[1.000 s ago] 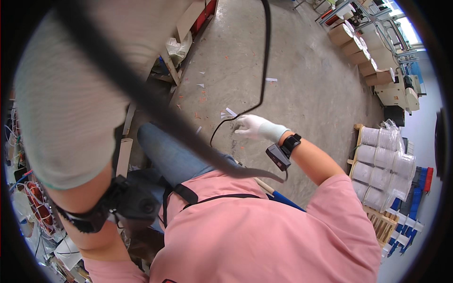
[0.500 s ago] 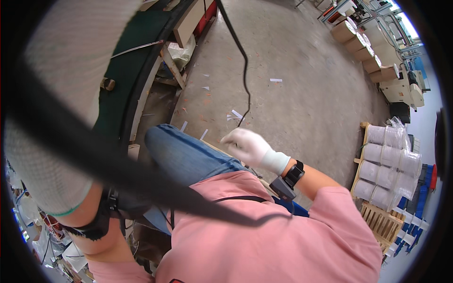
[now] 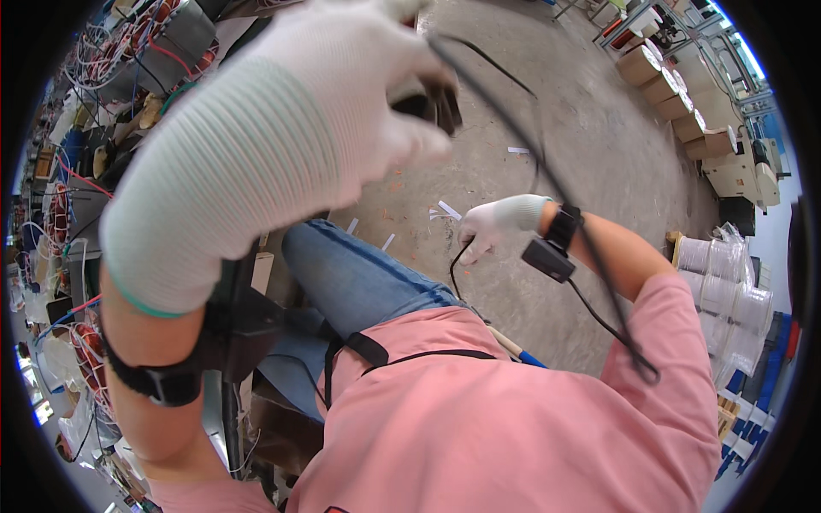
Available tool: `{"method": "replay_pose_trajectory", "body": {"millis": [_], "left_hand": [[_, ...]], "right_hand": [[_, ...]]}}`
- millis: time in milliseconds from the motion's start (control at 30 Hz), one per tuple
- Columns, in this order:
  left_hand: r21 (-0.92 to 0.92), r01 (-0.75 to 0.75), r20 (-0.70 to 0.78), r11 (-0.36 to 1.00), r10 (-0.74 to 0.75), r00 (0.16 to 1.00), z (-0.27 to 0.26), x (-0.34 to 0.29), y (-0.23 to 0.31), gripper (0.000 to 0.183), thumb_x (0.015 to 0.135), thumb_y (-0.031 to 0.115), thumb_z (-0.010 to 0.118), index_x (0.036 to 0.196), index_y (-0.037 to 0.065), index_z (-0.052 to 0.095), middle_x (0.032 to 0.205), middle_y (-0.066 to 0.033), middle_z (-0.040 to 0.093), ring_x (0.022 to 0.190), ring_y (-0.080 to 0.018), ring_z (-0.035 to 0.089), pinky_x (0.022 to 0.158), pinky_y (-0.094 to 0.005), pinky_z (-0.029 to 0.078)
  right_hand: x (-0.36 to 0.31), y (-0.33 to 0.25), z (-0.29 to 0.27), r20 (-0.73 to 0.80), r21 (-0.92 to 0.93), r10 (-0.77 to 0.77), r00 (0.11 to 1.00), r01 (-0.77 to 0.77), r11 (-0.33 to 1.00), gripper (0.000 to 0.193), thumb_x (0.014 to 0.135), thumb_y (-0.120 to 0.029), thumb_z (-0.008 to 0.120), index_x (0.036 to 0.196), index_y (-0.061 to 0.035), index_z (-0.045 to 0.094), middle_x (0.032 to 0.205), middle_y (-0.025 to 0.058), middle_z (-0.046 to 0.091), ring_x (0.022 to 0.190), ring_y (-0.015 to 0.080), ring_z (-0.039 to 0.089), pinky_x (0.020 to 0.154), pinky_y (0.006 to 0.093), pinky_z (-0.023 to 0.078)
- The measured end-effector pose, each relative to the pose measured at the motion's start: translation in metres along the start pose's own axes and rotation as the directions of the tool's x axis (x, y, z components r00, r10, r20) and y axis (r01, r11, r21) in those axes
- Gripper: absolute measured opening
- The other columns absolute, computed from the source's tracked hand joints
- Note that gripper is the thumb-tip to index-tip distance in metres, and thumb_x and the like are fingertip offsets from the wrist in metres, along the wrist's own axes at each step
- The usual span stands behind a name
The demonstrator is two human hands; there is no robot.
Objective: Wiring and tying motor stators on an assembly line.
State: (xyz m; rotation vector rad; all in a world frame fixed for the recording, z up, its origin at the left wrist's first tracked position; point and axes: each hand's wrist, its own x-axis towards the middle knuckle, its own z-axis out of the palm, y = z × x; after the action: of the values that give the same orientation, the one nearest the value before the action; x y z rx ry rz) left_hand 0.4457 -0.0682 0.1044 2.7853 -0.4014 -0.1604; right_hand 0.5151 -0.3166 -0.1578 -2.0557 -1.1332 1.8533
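Observation:
My left hand (image 3: 346, 94), in a white knitted glove with a green edge, is raised large at the upper left. Its fingers are curled and blurred, with the thumb standing apart. At the fingertips a black cable (image 3: 547, 171) bends, one length slanting to the lower right close to the camera. The other length drops toward my right hand (image 3: 498, 226), lower and farther off over the floor. That gloved hand has its fingers closed round the cable, and a short stretch hangs below them. A dark brown object (image 3: 440, 101) shows between left thumb and fingers; whether it is held is unclear.
Tangled wires and equipment (image 3: 85, 77) crowd the left side. Paper scraps (image 3: 446, 209) lie on the concrete floor (image 3: 505, 51). Cardboard-sided reels (image 3: 671, 107) line the far right; plastic-wrapped spools (image 3: 723, 299) stand nearer. A blue-ended rod (image 3: 517, 349) lies beside my leg.
My left hand has swung right into fuller view, and the near cable length has moved right with it. My right hand has shifted right and slightly up. The green-topped bench is now mostly hidden.

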Motion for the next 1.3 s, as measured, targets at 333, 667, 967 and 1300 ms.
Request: {"method": "replay_pose_trajectory", "body": {"millis": [333,667,967,1300], "left_hand": [[-0.773,0.559,0.604,-0.3,-0.082,0.792,0.178,-0.074,-0.057,0.041,0.088,0.003,0.056,0.128,0.001,0.059,0.107,-0.0075,0.065,0.092,-0.0169,0.067,0.086,-0.0312,0.057],[-0.613,0.608,0.707,0.504,0.006,0.707,0.205,-0.07,0.015,0.028,0.086,0.016,0.067,0.108,-0.001,0.067,0.088,-0.0119,0.068,0.078,-0.0149,0.065,0.073,-0.0314,0.053],[-0.712,0.094,0.542,0.696,0.459,0.704,0.255,-0.068,0.06,0.059,0.085,0.021,0.064,0.143,0.011,0.057,0.118,-0.0198,0.069,0.111,-0.0388,0.066,0.094,-0.0435,0.053],[-0.623,0.071,0.668,0.779,0.483,0.566,0.248,-0.056,0.063,0.032,0.093,0.032,0.061,0.114,0.013,0.073,0.097,-0.0145,0.073,0.091,-0.0276,0.071,0.083,-0.0375,0.054]], "right_hand": [[-0.07,0.08,0.162,-0.723,0.673,-0.052,0.689,0.686,-0.276,0.029,0.099,-0.037,0.063,0.108,-0.0127,0.074,0.115,0.0126,0.069,0.118,0.0353,0.059,0.104,0.0506,0.044],[-0.144,-0.007,0.116,-0.278,0.892,0.154,0.948,0.195,0.408,0.038,0.105,-0.037,0.06,0.086,-0.0048,0.066,0.082,0.0054,0.071,0.071,0.0108,0.062,0.063,0.0257,0.046],[-0.126,-0.03,0.046,-0.611,0.694,0.188,0.769,0.406,0.595,0.033,0.103,-0.033,0.059,0.088,-0.0035,0.062,0.081,0.0058,0.068,0.074,0.013,0.062,0.072,0.0276,0.049],[-0.131,-0.041,0.0,-0.659,0.52,0.04,0.751,0.416,0.746,0.036,0.103,-0.036,0.061,0.092,-0.0019,0.067,0.086,0.0055,0.073,0.078,0.0124,0.066,0.077,0.0289,0.053]]}}
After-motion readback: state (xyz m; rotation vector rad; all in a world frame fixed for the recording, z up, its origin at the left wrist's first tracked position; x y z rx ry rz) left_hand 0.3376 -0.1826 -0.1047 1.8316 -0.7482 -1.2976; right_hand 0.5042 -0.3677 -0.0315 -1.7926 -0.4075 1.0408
